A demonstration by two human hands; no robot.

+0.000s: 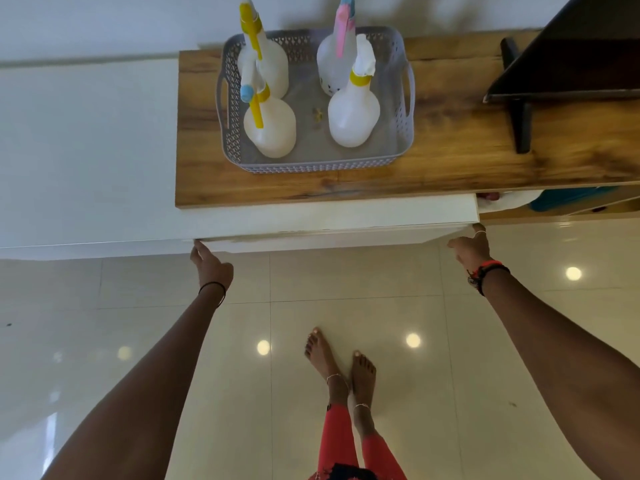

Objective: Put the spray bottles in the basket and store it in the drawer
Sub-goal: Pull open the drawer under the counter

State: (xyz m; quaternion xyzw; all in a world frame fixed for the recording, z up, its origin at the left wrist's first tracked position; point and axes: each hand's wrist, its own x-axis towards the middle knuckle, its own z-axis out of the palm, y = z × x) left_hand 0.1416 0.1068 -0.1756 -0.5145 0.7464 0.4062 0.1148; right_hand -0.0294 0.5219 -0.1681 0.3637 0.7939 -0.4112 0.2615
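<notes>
A grey perforated basket (313, 164) stands on the wooden cabinet top (450, 140). Inside it stand several white spray bottles: one with a yellow trigger at the back left (273, 64), one with a pink trigger at the back right (332, 64), one with a blue nozzle at the front left (272, 128), one with a yellow collar at the front right (353, 116). Below the top is the white drawer front (329, 216). My left hand (211, 266) touches its lower left corner with the fingertips. My right hand (471, 247) hooks its fingers on the lower right corner.
A black TV (571, 53) on a dark stand (523, 123) sits on the right of the cabinet top. To the right, an open compartment shows a blue item (571, 199). A white wall unit (86, 150) lies left. My bare feet stand on glossy tiles (346, 289).
</notes>
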